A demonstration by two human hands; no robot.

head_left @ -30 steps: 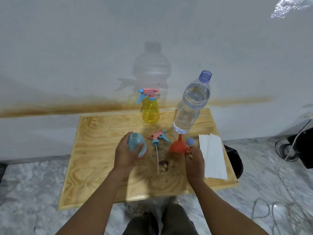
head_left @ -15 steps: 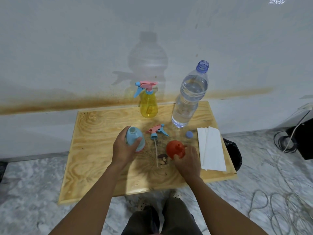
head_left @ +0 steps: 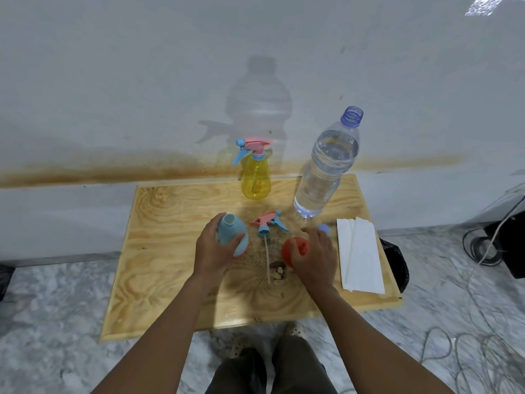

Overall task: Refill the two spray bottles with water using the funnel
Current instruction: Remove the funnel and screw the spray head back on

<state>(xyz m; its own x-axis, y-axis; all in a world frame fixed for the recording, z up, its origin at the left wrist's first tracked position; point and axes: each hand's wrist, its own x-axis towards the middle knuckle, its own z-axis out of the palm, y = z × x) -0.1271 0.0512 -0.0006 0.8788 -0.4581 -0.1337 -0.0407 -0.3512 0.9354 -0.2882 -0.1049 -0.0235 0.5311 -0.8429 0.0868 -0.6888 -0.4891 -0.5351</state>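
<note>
Since its sprayer [head_left: 267, 221] lay loose on the desk [head_left: 170, 237], the blue bottle [head_left: 231, 231] stood open-necked — left hand [head_left: 211, 251], grip wrapped round it for steadiness; right hand [head_left: 315, 260], grip closed on the funnel [head_left: 289, 248] — likely bound for that neck.

Bright frontal light, bottle-shaped wall shadow, wide-angle distortion

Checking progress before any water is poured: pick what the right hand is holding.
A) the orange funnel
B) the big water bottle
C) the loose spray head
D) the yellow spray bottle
A: the right hand grips the orange funnel, while the left hand holds the blue spray bottle.
</note>
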